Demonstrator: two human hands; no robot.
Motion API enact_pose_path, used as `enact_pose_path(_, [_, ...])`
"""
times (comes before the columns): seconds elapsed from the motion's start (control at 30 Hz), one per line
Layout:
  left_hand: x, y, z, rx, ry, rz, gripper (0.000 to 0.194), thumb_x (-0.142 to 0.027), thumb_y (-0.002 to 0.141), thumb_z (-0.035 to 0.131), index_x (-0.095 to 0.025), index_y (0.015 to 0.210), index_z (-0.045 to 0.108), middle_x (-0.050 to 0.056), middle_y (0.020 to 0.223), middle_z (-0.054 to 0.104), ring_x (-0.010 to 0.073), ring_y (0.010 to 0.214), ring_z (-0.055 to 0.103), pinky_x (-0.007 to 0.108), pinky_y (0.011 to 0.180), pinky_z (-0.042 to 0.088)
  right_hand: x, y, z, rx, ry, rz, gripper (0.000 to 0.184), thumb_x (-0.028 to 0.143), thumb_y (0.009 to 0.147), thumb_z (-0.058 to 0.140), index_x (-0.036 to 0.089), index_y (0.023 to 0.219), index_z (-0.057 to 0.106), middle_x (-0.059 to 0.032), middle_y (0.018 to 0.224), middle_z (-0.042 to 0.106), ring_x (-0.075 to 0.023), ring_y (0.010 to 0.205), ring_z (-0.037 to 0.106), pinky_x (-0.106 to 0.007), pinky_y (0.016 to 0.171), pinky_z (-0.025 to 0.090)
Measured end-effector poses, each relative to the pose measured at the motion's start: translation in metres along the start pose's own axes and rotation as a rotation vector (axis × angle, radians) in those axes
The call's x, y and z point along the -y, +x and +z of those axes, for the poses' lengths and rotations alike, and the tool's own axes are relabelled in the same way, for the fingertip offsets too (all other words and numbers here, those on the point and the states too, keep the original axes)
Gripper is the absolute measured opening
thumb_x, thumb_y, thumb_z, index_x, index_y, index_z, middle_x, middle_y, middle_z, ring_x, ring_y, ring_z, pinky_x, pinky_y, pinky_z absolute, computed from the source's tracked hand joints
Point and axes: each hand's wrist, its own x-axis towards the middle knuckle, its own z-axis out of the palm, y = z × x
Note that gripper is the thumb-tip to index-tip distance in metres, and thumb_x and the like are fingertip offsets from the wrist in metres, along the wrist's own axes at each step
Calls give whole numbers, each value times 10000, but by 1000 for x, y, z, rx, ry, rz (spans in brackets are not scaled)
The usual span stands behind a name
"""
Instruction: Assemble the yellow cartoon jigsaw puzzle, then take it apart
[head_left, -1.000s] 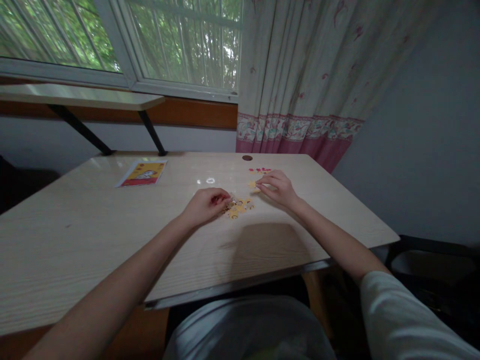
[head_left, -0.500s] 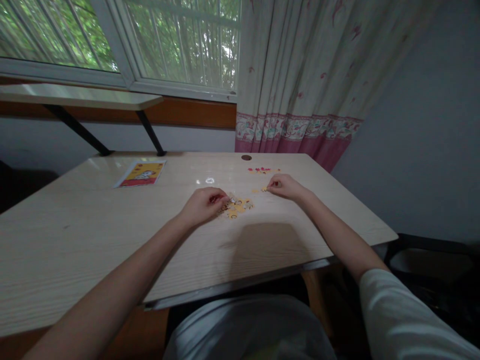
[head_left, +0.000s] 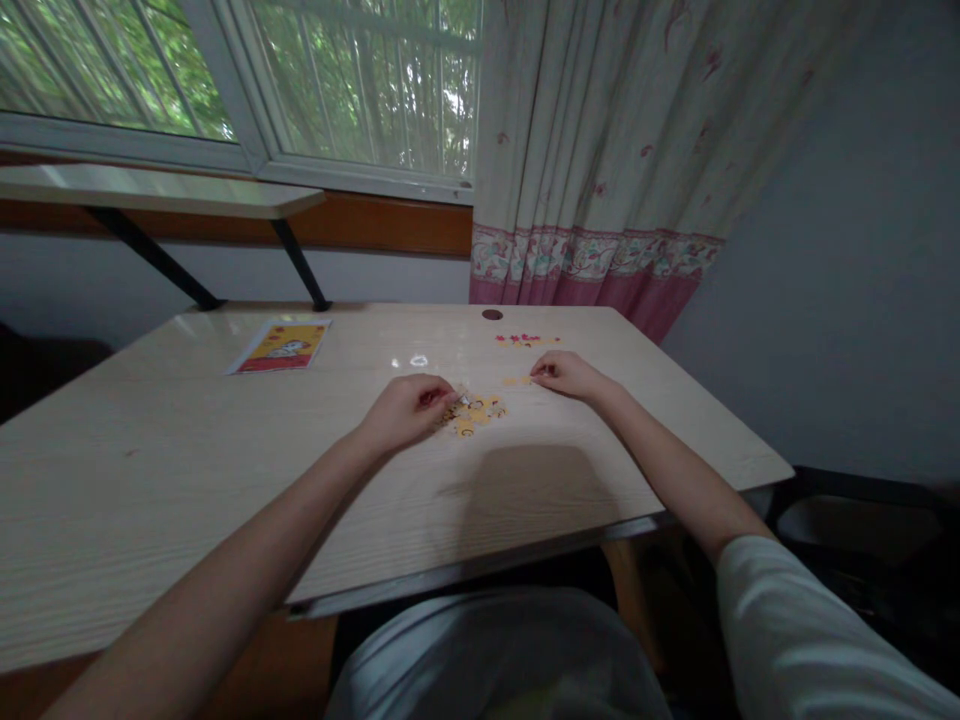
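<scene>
A small heap of yellow and pale jigsaw puzzle pieces [head_left: 480, 408] lies on the light wooden table [head_left: 225, 480]. My left hand [head_left: 412, 408] rests at the heap's left edge, fingers curled and thumb pressed in. What it pinches, if anything, blends with the pieces there. Farther right, my right hand [head_left: 566, 374] pinches a yellow puzzle piece [head_left: 527, 380] low at the tabletop. That piece sits at the right end of a short yellow row [head_left: 511, 381]. Beyond it, a row of red and yellow puzzle pieces [head_left: 525, 340] runs across the table.
A printed picture sheet [head_left: 283, 346], yellow and red with a pale animal figure, lies at the back left. A raised shelf [head_left: 225, 197] on dark supports stands behind it. Near the back edge is a round cable hole [head_left: 492, 315]. A curtain [head_left: 592, 200] hangs behind the table.
My right hand has shifted slightly left, and the yellow piece at its fingertips now lies closer in line with the short row. My left hand stays beside the heap.
</scene>
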Motion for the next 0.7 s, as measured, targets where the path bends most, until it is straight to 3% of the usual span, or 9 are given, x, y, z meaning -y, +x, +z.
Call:
enact_pose_path(0.27, [-3,0,-1,-14,8,-9,277,-360,841,527,-143,837,699,55,700,652,118,581,504,254,559,360,27,5,13,-43,-92,-191,211,260,856,546,163,955,704,-75,897,698,-179,875,588,-317,839,409])
enact_pose_path(0.43, [-3,0,0,-7,15,1,284,-358,850,517,-140,854,699,46,678,644,114,582,502,246,562,361,29,11,24,-117,-174,-109,217,327,848,572,178,911,717,-67,868,704,-188,847,575,-330,817,394])
enact_pose_path(0.7, [0,0,0,6,27,22,293,-369,855,512,-142,858,697,53,695,653,118,580,507,244,555,366,26,14,26,-85,-134,-116,195,315,852,568,196,885,720,-55,858,700,-176,836,573,-323,815,393])
